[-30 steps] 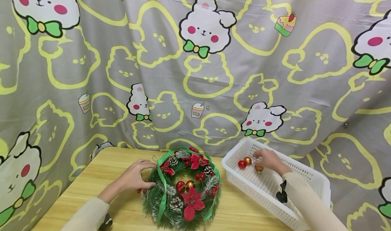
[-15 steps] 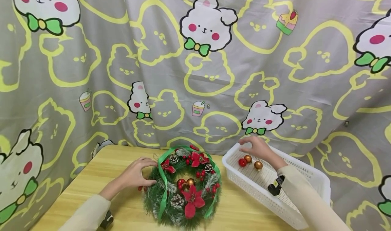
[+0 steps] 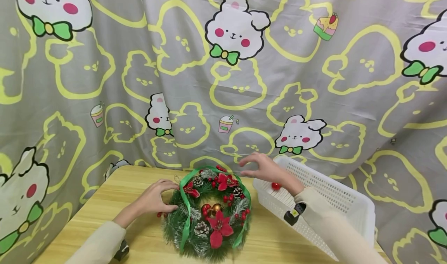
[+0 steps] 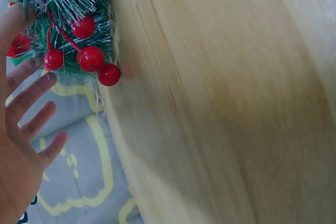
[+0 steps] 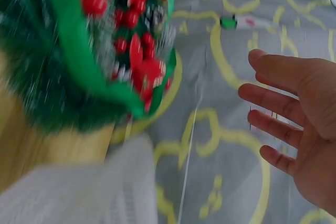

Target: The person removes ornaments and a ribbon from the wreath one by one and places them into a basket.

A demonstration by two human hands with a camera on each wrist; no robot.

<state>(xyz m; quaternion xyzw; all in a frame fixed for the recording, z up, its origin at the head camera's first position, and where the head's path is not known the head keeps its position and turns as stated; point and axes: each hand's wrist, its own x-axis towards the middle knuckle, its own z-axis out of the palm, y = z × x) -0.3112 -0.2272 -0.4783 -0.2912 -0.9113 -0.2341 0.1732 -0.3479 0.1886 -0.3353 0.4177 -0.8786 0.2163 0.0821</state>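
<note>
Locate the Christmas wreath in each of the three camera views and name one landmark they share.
Head: the wreath lies flat at bottom centre on the wooden table, left hand touching its left edge.
Left wrist: only its edge shows, top left, frosted needles and red berries beside the fingers.
Right wrist: blurred, filling the upper left, wreath with green ribbon across it.
Shared landmark: the grey curtain with yellow outlines.

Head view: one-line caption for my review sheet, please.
Left hand rests on a Christmas wreath on a wooden table; open right hand hovers between wreath and white basket.
</note>
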